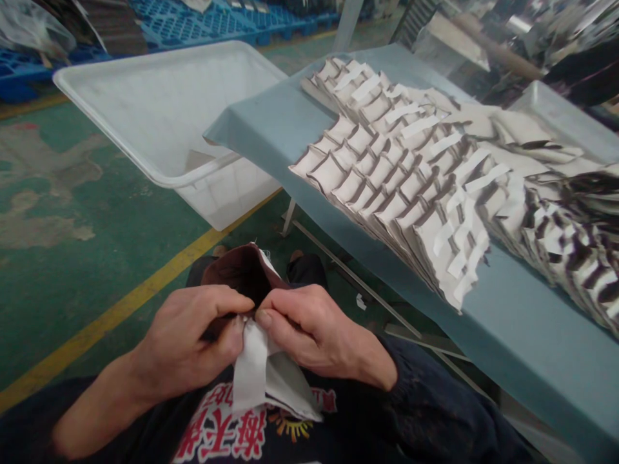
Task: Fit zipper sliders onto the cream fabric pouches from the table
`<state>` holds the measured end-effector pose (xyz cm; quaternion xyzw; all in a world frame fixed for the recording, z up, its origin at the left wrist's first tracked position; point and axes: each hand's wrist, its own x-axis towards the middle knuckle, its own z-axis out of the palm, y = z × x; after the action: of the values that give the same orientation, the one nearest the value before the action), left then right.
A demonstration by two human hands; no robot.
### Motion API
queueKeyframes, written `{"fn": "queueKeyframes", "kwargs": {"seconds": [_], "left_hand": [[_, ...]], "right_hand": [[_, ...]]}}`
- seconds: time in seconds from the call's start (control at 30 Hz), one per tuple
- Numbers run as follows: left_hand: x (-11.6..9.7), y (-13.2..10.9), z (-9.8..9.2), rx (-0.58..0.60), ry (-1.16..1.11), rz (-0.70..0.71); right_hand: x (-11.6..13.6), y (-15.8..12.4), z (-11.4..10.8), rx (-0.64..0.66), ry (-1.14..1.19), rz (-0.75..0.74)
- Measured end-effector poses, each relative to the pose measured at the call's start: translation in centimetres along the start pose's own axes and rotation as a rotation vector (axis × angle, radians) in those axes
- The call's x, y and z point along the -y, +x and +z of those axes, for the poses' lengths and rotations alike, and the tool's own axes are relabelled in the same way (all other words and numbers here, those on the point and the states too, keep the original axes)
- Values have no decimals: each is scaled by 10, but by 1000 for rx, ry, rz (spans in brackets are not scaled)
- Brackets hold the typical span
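Note:
Close to my body, I pinch a sewn fabric piece [239, 265] between both hands. Its brown side forms an open, hollow fold facing away from me, and a pale flap hangs toward my chest. A white strip [250, 370] dangles from the pinched edge. My left hand [191, 338] is closed on that edge, thumb against the index finger. Right beside it, my right hand [316, 328] grips the same edge, its thumb tip almost touching the left fingers. The fingers hide the exact spot where the strip joins the fabric.
To the right stands a table with a blue-grey cover [527, 335], bearing overlapping rows of pale sewn pieces [387, 174] with white strips. A white plastic bin [159, 96] adjoins its far left corner. Blue pallets [193, 26] lie beyond. A yellow line [120, 303] crosses the green floor.

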<state>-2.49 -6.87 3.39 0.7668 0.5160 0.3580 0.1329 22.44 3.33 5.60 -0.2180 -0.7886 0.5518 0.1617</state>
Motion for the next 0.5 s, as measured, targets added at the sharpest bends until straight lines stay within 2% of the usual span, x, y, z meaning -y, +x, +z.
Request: {"fn": "queueKeyframes", "kwargs": {"seconds": [0.13, 0.33, 0.5], "left_hand": [[-2, 6, 1, -48, 36, 66], [-8, 26, -8, -11, 3, 233], [1, 22, -12, 69, 69, 308]], "right_hand": [[-15, -8, 0, -75, -200, -242], [-20, -15, -6, -98, -200, -256], [-25, -13, -10, -62, -252, -278]]}}
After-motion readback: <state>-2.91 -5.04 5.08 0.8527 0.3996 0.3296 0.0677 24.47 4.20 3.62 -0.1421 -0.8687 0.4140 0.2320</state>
